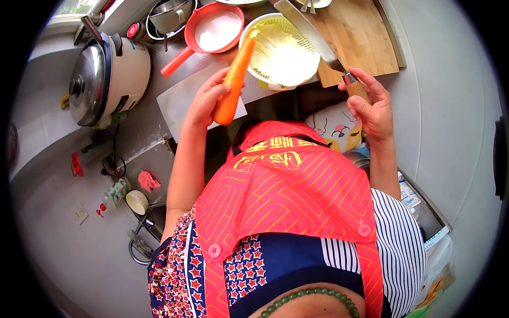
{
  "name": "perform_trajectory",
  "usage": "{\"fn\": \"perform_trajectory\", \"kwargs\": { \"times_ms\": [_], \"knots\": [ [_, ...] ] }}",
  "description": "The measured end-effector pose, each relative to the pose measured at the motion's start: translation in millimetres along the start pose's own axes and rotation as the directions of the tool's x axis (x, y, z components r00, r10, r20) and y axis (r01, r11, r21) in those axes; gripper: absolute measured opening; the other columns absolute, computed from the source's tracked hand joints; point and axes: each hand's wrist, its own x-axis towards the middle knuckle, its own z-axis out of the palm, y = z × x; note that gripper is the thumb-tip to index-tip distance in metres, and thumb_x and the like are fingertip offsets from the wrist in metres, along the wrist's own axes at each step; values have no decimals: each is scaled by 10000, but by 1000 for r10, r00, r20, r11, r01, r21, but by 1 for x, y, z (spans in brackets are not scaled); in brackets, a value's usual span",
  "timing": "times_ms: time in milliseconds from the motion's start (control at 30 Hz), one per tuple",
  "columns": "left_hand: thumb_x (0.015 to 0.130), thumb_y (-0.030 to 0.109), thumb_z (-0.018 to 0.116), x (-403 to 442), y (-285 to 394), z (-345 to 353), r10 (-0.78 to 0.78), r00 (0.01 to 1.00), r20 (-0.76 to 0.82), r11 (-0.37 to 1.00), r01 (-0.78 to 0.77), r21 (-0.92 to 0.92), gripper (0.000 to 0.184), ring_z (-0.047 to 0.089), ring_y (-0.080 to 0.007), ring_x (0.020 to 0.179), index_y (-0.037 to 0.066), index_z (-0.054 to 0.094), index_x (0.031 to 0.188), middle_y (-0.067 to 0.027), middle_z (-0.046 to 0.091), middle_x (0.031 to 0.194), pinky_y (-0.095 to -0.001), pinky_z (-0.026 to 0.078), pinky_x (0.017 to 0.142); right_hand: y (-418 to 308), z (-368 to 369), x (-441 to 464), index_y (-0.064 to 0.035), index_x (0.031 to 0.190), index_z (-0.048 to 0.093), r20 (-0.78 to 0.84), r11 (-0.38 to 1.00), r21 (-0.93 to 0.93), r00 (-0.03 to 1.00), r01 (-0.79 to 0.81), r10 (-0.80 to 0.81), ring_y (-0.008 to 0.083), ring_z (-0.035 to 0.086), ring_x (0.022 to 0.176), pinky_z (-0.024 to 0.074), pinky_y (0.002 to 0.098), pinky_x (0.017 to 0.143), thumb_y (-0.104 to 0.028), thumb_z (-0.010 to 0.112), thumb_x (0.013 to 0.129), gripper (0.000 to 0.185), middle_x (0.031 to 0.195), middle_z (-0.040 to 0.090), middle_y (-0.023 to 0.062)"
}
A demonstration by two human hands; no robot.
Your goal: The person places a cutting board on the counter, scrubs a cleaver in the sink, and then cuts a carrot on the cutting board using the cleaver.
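The left hand (pixel 208 99) gripped a carrot (pixel 235 82), its narrow end slanting away toward a white basket (pixel 273 85). The right hand (pixel 371 103), closed around a knife (pixel 319 45) by its handle, held the blade slanting forward-left, right of the carrot and apart from it.

The carrot (pixel 235 82) is orange and long, with smooth surface, and it looks whole. It is held in the left hand (pixel 208 100), in slanting position: the thick end is toward the person, and the thinner end points forward, in front of the rim of the basket (pixel 255 68). The knife (pixel 318 43) has a wide, flat metal blade and a handle of light wood. The right hand (pixel 374 108) grips this handle. The blade slants forward and to the left, well apart from the carrot.
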Motion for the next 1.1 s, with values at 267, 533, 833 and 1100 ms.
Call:
{"fn": "perform_trajectory", "kwargs": {
  "times_ms": [267,533,833,1100],
  "knots": [
    [884,257,567,-67,-55,-86,10,998,60,936,12,-352,588,617,-198,940,-23,399,1372,-166,607,1117,-297,527,826,74,97,-5,-62,1457,363,308,966,245,951,-78,-1,147,559,654,468,304,664,-288,792,795,820,794,602,83],
    [848,183,701,-99,-78,-150,82,978,-190,904,8,427,569,625,-206,969,66,470,1355,-113,644,1075,-313,490,827,113,170,-17,-82,1440,387,18,995,73,998,64,-65,105,480,563,420,224,534,-119,715,839,685,743,553,53],
    [798,98,619,-89,-74,-170,317,942,109,-34,-103,994,420,567,-290,1021,171,589,1210,-66,649,1066,-409,422,934,124,206,7,-15,977,576,-66,957,-67,958,-283,279,81,527,534,447,241,501,-90,614,890,121,682,567,18],
    [848,117,512,-47,-96,-178,546,811,210,-152,-150,977,319,548,-248,1032,213,631,1127,-27,622,1050,-404,386,968,168,196,28,-13,1186,592,0,409,-911,990,-60,144,457,620,880,508,492,780,-175,577,853,371,908,656,260]
  ]
}}
